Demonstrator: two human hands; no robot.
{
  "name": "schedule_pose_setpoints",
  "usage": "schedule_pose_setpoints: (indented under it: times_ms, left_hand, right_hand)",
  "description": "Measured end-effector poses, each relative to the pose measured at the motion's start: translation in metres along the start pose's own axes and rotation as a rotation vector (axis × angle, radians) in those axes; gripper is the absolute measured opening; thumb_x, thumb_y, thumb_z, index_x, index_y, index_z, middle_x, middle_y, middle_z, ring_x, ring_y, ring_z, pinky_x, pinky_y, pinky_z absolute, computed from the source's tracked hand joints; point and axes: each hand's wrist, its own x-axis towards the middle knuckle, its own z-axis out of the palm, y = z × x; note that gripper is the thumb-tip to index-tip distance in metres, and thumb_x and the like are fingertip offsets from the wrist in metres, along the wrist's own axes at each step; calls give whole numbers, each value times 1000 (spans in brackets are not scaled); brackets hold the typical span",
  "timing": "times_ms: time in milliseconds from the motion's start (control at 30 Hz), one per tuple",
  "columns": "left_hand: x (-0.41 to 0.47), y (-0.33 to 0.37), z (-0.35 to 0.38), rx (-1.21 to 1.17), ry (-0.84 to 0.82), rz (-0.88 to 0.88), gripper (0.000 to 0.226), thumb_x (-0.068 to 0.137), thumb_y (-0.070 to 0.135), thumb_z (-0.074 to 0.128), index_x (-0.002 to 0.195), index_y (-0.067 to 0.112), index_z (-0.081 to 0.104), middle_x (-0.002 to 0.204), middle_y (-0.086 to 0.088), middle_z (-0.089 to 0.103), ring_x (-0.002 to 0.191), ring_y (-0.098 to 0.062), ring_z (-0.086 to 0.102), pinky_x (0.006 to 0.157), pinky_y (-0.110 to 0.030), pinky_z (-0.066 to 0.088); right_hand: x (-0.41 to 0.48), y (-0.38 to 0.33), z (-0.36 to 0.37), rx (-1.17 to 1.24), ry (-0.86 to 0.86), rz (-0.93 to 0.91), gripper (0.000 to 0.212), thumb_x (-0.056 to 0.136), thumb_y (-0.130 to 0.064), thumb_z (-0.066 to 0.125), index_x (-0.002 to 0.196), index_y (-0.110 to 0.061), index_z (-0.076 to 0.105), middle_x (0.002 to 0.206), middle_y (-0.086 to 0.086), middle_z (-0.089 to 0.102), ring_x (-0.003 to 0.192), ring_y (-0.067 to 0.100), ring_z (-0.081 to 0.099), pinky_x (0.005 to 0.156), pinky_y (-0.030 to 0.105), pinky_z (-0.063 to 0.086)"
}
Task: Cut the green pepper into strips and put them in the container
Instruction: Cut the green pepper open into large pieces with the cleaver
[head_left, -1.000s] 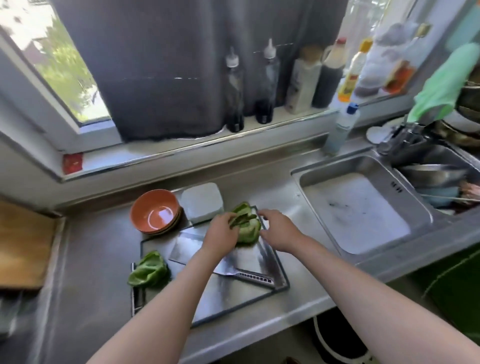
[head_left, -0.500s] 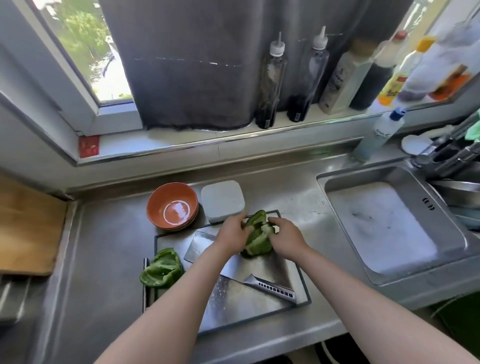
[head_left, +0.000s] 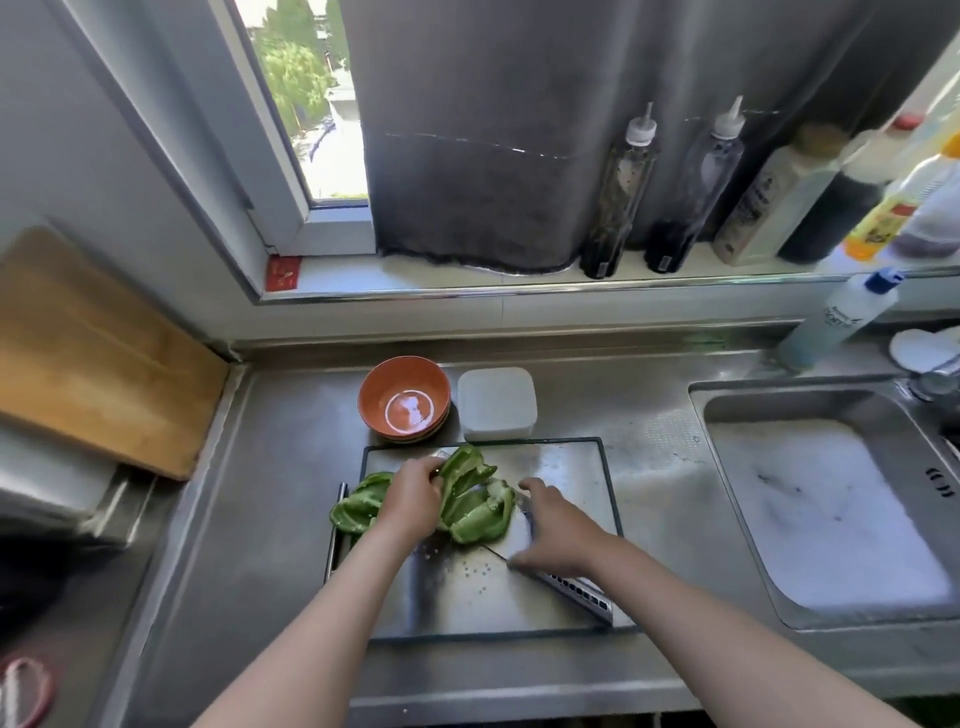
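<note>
We start at the left hand (head_left: 410, 500): its fingers are curled over the upper left edge of the pepper (head_left: 478, 501) and pinch it, holding it down on the board (head_left: 571, 467). The right hand (head_left: 556, 530) has let go. Half a second ago both hands were on the pepper; now this one lies with fingers spread over the knife (head_left: 579, 592), which rests flat on the board with its handle poking out below the wrist. We see no finger wrapped round the handle yet, so we judge the hand to be reaching, not gripping.

The pepper itself has opened out since then and lies spread, inside up, near the middle of the board, touching the knife blade. The other half (head_left: 358, 503) sits at the board's left edge, behind the left wrist. A few seeds dot the board below the pepper.

The white container (head_left: 496, 402) stands just beyond the board's far edge, beside an orange bowl (head_left: 405, 400); from here we cannot see inside it.

For the task, we take this as the turn from preparing to cutting: one hand steadies, the other goes for the knife. No strips are cut yet.
</note>
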Motion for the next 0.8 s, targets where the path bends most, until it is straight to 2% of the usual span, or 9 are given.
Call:
schedule_pose_setpoints:
  times_ms: [67, 167, 233, 300, 467, 633, 667, 733, 800]
  left_hand:
    - [-6, -5, -2, -13, 40, 7, 33, 95, 2, 49, 117, 15, 70, 109, 0, 71, 98, -16, 62, 78, -21, 39]
    - [-14, -11, -7, -55, 77, -30, 31, 96, 4, 49, 116, 15, 69, 107, 4, 68, 95, -11, 56, 79, -21, 38]
    - [-18, -17, -9, -58, 71, -46, 29, 96, 4, 48, 115, 14, 68, 109, 2, 68, 98, -14, 58, 80, -21, 38]
    - [-23, -21, -12, -68, 50, -67, 27, 97, 5, 48, 115, 12, 66, 110, -1, 68, 100, -17, 60, 80, -22, 39]
    - [-33, -24, -20, -162, 56, -148, 27, 99, 6, 46, 122, 13, 57, 108, 2, 61, 96, -16, 55, 82, -26, 41]
    - [-37, -16, -25, -377, 101, -186, 33, 99, 6, 46, 129, 18, 43, 107, -4, 66, 85, -9, 61, 78, -32, 53]
    - [-38, -14, -26, -404, 105, -184, 38, 98, 6, 46, 133, 20, 40, 104, -2, 64, 84, -9, 61, 72, -29, 52]
    - [-40, -10, -25, -407, 117, -176, 50, 97, 4, 47, 140, 25, 33, 101, -2, 61, 79, -12, 60, 59, -25, 47]
    - [-39, -10, -21, -403, 100, -166, 62, 95, 1, 47, 146, 32, 28, 102, -4, 62, 70, -17, 60, 53, -25, 45]
  right_hand:
    - [-4, 4, 15, -145, -30, 18, 124, 61, -39, 90, 155, -31, 9, 138, 10, 43, 116, 31, 59, 93, 39, 52]
    - [-3, 3, 29, -244, 24, -12, 108, 76, -18, 79, 155, -33, 6, 132, 11, 49, 98, 30, 64, 78, 39, 55]
    - [-2, 3, 31, -248, 81, 2, 91, 83, -12, 69, 152, -24, 11, 121, 12, 59, 90, 28, 64, 71, 36, 52]
    - [-5, 4, 31, -235, 66, 30, 81, 84, -11, 66, 149, -19, 20, 109, 10, 63, 92, 27, 63, 73, 36, 52]
    - [-19, 6, 20, -35, 135, 37, 62, 75, -10, 58, 135, -25, 48, 123, 0, 60, 110, 23, 61, 88, 29, 51]
    - [-33, 5, -1, -25, 155, 104, 40, 83, -18, 52, 122, -23, 61, 120, -3, 63, 106, 21, 60, 81, 30, 48]
    - [-35, 5, -5, 23, 155, 120, 32, 85, -19, 50, 115, -22, 64, 115, -3, 65, 102, 21, 62, 79, 31, 48]
    - [-39, 3, -11, 132, 153, 142, 13, 88, -17, 48, 88, -19, 61, 89, 2, 64, 77, 21, 60, 63, 29, 46]
    - [-44, 2, -17, 213, 171, 173, 14, 88, -15, 44, 77, -14, 53, 72, 5, 56, 60, 22, 50, 51, 26, 38]
